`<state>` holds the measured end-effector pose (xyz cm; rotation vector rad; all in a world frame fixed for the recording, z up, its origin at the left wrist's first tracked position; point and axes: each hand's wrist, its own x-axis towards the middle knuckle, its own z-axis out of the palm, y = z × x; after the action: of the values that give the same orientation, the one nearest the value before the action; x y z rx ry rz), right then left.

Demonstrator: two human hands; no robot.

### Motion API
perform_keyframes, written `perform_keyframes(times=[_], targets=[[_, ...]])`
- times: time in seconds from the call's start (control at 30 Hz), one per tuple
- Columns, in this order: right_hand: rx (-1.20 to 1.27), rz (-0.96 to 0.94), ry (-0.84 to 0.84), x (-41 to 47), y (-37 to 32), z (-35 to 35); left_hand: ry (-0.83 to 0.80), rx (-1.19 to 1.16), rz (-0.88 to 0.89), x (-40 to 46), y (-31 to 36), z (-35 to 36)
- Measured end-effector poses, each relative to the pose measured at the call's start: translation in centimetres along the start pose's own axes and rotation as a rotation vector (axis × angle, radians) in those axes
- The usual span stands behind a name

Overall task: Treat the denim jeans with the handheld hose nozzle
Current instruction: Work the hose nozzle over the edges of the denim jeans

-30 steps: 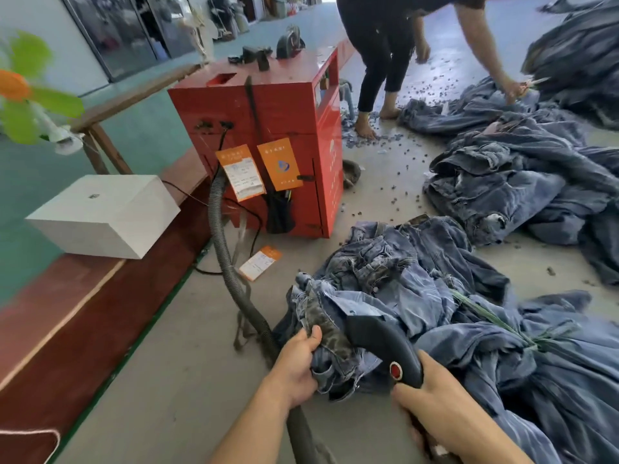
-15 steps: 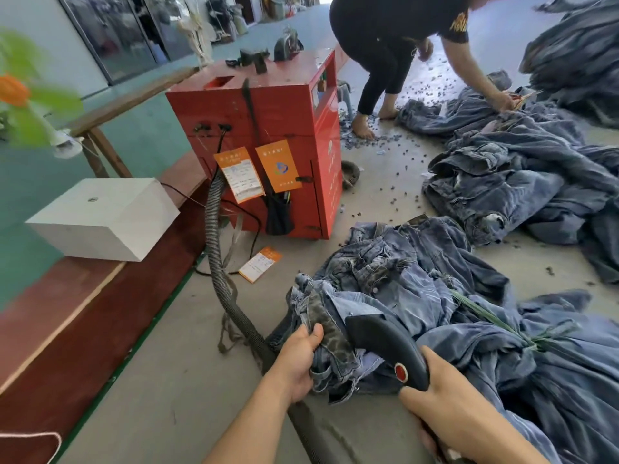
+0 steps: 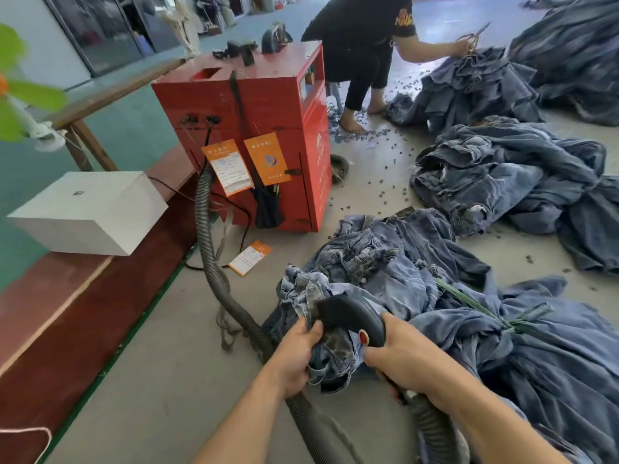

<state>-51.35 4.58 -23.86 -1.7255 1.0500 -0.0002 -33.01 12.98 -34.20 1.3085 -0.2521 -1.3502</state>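
A heap of blue denim jeans [image 3: 395, 276] lies on the concrete floor in front of me. My left hand [image 3: 294, 353] grips a bunched fold of the jeans at the heap's near left edge. My right hand [image 3: 402, 356] holds the black hose nozzle [image 3: 348, 313] by its handle, beside a red button, and the nozzle's mouth lies against the gripped fold. A grey ribbed hose [image 3: 214, 262] runs from the nozzle across the floor to the red machine [image 3: 268, 105].
Several more jeans piles [image 3: 502, 175] lie to the right and behind. A person [image 3: 365, 45] bends over a far pile. A white box [image 3: 87, 212] sits on a reddish ledge at left. Small scraps litter the floor.
My hands and the nozzle have shifted slightly on the gripped fold. The person at the back has crouched lower and reached right to a far pile.
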Motion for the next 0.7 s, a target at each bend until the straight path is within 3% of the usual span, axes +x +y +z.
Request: perform_keyframes(times=[0.23,0.37,0.47,0.53,0.7], targets=[[0.300,0.029,0.019,2.4,-0.6,-1.4,-0.035,-0.028,-0.023,-0.6,0.6,-1.2],[0.176,0.065,-0.118,2.3,0.0,-0.3,-0.049,-0.059,-0.071,0.1,1.3,-1.6],[0.195,0.089,0.013,5.6,-1.4,0.4,-0.115,-0.032,-0.133,-0.4,0.8,-1.5],[0.361,0.139,0.070,6.4,-1.3,-0.7,-0.123,-0.053,-0.155,-0.1,1.0,-1.0],[0.490,0.113,0.016,1.4,3.7,-2.6,0.132,-0.477,-0.058,2.7,3.8,-4.1]])
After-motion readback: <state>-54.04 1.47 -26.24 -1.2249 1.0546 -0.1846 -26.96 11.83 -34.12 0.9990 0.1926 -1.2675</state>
